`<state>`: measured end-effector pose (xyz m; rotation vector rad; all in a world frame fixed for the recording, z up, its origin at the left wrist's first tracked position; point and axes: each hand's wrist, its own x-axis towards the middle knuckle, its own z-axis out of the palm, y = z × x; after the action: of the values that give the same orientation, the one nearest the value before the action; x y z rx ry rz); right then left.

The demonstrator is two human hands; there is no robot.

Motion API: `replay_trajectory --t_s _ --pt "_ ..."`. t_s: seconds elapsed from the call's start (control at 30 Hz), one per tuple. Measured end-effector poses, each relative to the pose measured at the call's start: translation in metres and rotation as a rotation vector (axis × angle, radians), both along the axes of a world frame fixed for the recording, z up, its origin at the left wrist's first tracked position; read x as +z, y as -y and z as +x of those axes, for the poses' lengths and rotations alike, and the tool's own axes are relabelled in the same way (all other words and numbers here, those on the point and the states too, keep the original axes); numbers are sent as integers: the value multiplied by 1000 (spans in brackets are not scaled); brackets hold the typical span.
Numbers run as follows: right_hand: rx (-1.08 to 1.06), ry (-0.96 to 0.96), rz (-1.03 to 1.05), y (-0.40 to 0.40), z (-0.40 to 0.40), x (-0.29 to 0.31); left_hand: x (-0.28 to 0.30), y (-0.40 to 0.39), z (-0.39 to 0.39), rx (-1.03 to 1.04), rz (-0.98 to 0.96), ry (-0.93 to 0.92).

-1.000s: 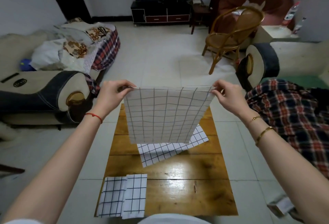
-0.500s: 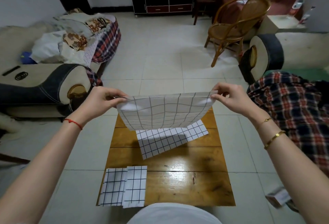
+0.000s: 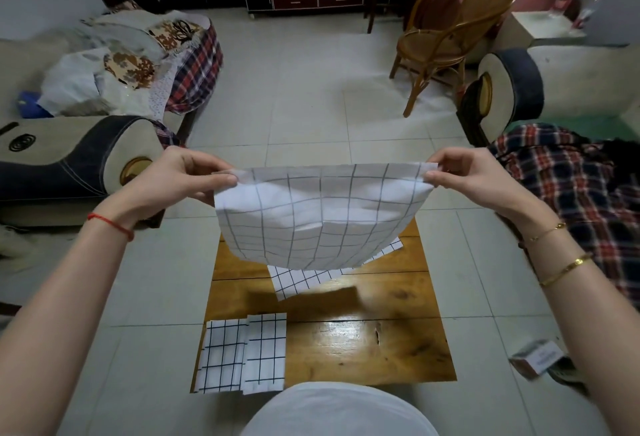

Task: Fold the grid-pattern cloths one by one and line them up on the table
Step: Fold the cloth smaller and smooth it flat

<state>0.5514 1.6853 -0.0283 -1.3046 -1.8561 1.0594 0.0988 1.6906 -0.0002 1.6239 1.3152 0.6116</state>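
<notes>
I hold a white grid-pattern cloth (image 3: 318, 217) in the air above the far half of the small wooden table (image 3: 381, 342). My left hand (image 3: 180, 179) pinches its left top corner and my right hand (image 3: 474, 179) pinches its right top corner. The cloth's lower edge billows toward me. Under it, an unfolded grid cloth (image 3: 304, 279) lies on the table, mostly hidden. Two folded grid cloths (image 3: 242, 352) lie side by side at the table's near left corner.
A sofa arm (image 3: 86, 165) stands to the left, a plaid-covered seat (image 3: 571, 193) to the right. A rattan chair (image 3: 453, 27) stands on the tiled floor beyond. A small box (image 3: 536, 359) lies on the floor at right.
The cloth hung straight down from my hands; its lower edge has since swung up and toward me, and both hands have dropped lower over the table.
</notes>
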Motion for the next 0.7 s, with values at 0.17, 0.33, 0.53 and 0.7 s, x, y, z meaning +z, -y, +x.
replay_trajectory --t_s 0.17,0.33,0.53,0.7 --pt "-58 -41 -24 -11 -4 -4 -7 -19 -2 59 -61 67" --pt "-138 -7 -63 -33 -14 -23 -35 -47 5 129 -69 68" --pt "-403 42 -164 -82 -29 -90 -101 -92 16 202 -46 29" --pt "-557 50 -284 -113 -43 -151 -172 -130 21 243 -36 -55"
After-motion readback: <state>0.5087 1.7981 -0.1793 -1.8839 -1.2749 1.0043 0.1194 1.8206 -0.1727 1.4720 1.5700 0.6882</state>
